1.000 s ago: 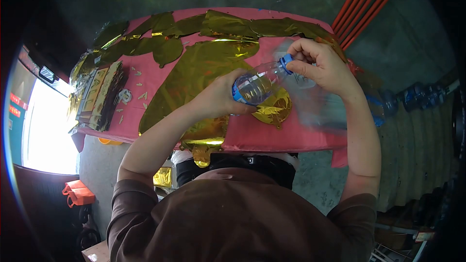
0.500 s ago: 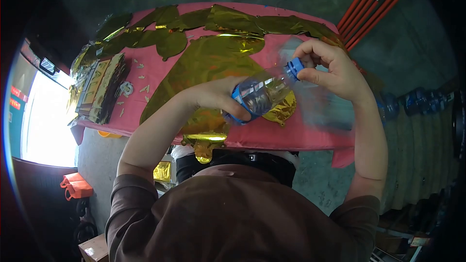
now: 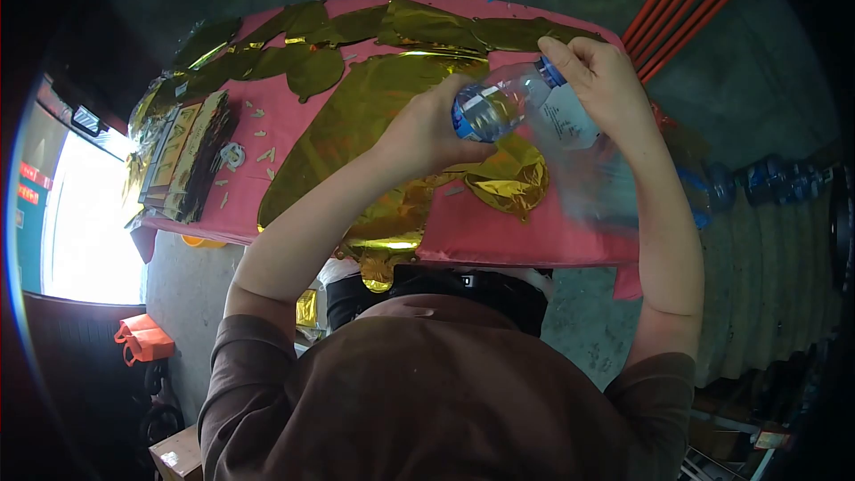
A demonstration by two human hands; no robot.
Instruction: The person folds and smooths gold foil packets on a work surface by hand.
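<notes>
My left hand (image 3: 429,129) is wrapped round the lower body of a clear plastic bottle (image 3: 512,100) with a blue label. The bottle is tilted, its neck pointing up and to the right. At its neck sits a blue cap (image 3: 551,72), pinched between the thumb and fingers of my right hand (image 3: 595,78). Whether the cap is screwed tight cannot be seen. Under the bottle, a crumpled gold foil balloon (image 3: 512,180) and a large flat gold foil sheet (image 3: 329,138) lie on the pink-covered table (image 3: 499,245).
Several gold foil balloons (image 3: 316,71) lie along the table's far edge. A stack of flat packs (image 3: 184,160) and small white pieces (image 3: 265,155) are at left. Clear plastic wrapping (image 3: 592,183) lies at right. Red poles (image 3: 690,0) and blue-tinted bottles (image 3: 784,183) stand beyond.
Both hands have moved up and away from me with the bottle, the left also to the right. More of the crumpled gold balloon now shows. My right hand stays at the cap.
</notes>
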